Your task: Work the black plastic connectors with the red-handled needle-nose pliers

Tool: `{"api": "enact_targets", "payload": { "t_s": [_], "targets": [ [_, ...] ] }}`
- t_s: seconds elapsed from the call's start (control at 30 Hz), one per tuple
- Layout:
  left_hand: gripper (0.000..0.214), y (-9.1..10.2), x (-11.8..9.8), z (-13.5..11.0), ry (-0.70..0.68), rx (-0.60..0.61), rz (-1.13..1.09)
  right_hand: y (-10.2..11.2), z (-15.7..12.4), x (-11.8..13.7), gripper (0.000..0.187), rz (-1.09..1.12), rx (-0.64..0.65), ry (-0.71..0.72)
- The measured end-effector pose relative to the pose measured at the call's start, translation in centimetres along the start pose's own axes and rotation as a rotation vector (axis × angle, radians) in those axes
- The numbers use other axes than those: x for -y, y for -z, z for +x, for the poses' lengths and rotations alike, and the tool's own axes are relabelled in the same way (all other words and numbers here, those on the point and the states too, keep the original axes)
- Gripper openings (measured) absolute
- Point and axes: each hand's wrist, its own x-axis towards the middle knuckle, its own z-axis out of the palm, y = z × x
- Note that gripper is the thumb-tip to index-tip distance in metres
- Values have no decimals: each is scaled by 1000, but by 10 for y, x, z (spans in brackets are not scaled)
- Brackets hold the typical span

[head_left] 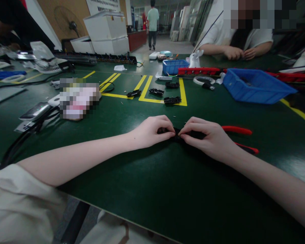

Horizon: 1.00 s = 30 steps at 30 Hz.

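Note:
Over the green table (132, 176), my left hand (159, 132) and my right hand (205, 135) meet fingertip to fingertip at a small black part (177, 136). Both hands are closed in a pinch on it, and the fingers hide most of its shape. Red-handled pliers (237, 130) lie beside my right hand, their front end hidden behind it. A tiny metal pin (174, 116) rests just beyond the fingers. Farther off, several black parts (172, 100) lie in and near a yellow-taped square.
A blue bin (256, 86) stands at the right, with a smaller blue bin (174, 66) farther back. On the left are a phone-like object (78, 101), partly blurred, and black cables (20, 142). Across the table sits a person (236, 44); another person (153, 23) is walking in the background.

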Motion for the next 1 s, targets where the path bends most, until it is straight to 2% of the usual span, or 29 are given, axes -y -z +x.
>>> {"api": "enact_targets", "payload": {
  "t_s": [0.2, 0.37, 0.67, 0.83, 1.0],
  "targets": [
    [7, -1, 1, -2, -85, -112, 11, -1, 0, 2, 11, -69, 6, 55],
    [8, 0, -1, -2, -51, -183, -33, -1, 1, 2, 11, -92, 5, 55],
    [21, -1, -1, -1, -57, -145, -81, -2, 0, 1, 13, -77, 3, 46],
    [14, 1, -2, 1, -17, -43, -64, -2, 0, 1, 13, -94, -5, 39],
    [15, 5, -1, 4, -27, 7, -38, -3, 1, 3, 14, -108, -25, 37]
  ]
}}
